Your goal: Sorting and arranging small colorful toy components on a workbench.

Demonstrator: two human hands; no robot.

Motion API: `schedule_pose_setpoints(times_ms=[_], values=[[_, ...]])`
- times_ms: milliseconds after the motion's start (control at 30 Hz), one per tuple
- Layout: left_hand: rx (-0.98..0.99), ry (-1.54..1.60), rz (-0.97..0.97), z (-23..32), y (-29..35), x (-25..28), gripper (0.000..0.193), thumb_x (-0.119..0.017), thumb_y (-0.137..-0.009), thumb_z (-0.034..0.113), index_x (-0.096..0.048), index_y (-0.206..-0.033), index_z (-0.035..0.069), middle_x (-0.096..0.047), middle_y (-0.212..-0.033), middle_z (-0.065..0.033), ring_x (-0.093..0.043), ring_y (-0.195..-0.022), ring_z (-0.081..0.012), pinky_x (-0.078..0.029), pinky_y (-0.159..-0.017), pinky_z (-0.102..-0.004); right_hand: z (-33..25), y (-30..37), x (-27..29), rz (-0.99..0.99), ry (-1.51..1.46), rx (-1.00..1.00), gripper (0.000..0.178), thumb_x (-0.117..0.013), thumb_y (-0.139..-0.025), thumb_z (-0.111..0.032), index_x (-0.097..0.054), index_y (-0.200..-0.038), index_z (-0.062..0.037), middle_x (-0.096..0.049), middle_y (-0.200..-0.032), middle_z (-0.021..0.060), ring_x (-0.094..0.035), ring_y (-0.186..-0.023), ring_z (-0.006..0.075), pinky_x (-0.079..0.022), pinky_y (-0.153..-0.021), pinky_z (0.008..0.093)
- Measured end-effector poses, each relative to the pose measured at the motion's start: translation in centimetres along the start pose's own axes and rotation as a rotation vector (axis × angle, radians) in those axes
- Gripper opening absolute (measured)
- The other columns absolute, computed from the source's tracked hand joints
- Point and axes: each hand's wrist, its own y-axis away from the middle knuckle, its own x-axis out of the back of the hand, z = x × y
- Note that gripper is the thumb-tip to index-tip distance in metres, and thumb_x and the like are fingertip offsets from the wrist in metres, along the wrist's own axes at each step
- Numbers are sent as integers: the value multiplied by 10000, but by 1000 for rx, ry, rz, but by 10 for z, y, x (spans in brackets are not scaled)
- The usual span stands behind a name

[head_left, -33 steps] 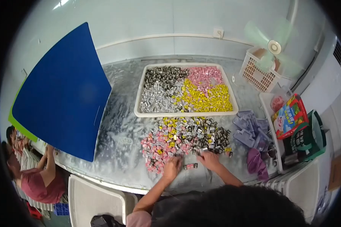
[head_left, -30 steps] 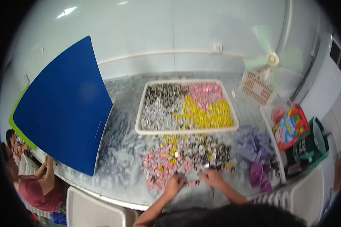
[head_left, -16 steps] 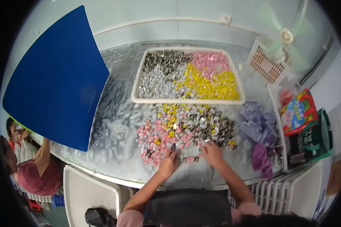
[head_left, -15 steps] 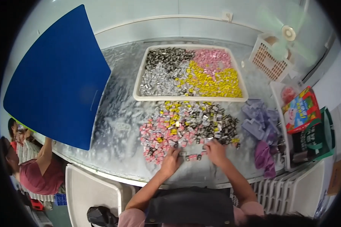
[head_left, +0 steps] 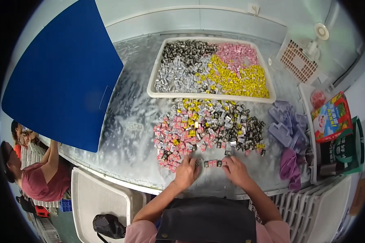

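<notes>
A loose heap of small wrapped pieces [head_left: 209,125] in pink, black, silver and yellow covers the table in front of me. At its near edge is a short row of pink and black pieces [head_left: 213,163], between my hands. My left hand [head_left: 186,173] is closed at the row's left, with a dark piece [head_left: 198,162] at its thumb and fingertips. My right hand [head_left: 236,171] has its fingers curled together at the row's right end, seemingly pinching a small piece there. The fingers partly hide what they touch.
Beyond the heap stands a white tray [head_left: 211,97] of pieces grouped by colour. A blue panel [head_left: 65,77] rises at left, with a person [head_left: 44,178] past it. Purple plastic parts [head_left: 286,123], a purple cloth [head_left: 290,168] and a bin with a colourful bag [head_left: 332,117] are at right.
My right hand has drawn back from the heap's edge to the row's right end. My left hand remains at the row's left. The whole view has shifted slightly.
</notes>
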Motion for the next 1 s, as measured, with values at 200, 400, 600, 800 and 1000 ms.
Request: schedule_pose_setpoints(times_ms=[200,400,600,800,1000], values=[[-149,9,24,12,-3,-12,443,-715,-853,134,-581,-1250,-11,-551,-1108,-186,-641,-824,-352,-559,-689,-426,-1,0,1,-38,-10,-25,331,-726,-839,-181,-565,-1092,-41,-572,-1013,160,-620,-961,358,-522,-780,475],[-217,-138,-85,10,-11,-33,454,-671,-851,106,-576,-1274,-26,-551,-1103,-162,-613,-962,-324,-556,-751,-411,-3,-9,0,-5,-89,-26,360,-753,-839,-191,-598,-1132,-49,-546,-1066,164,-631,-929,359,-529,-779,460],[-295,-157,-192,9,-21,-23,441,-593,-853,54,-582,-1290,-7,-549,-1106,-162,-614,-983,-331,-553,-801,-414,3,-16,-11,-32,-73,50,325,-726,-873,-204,-623,-1150,-68,-547,-1083,161,-647,-895,352,-535,-767,451],[-313,-128,-163,11,-24,-16,482,-605,-847,56,-566,-1324,10,-557,-1153,-168,-614,-1017,-342,-550,-819,-422,14,-14,17,121,-108,12,302,-701,-869,-167,-614,-1128,-39,-553,-1085,167,-632,-884,369,-528,-759,453],[-169,-40,-27,-4,-3,-2,446,-697,-830,74,-605,-1261,8,-583,-1186,-162,-641,-983,-345,-549,-803,-421,106,-12,71,360,180,-191,289,-681,-835,-64,-618,-1111,-3,-553,-1100,174,-600,-979,380,-508,-827,427]])
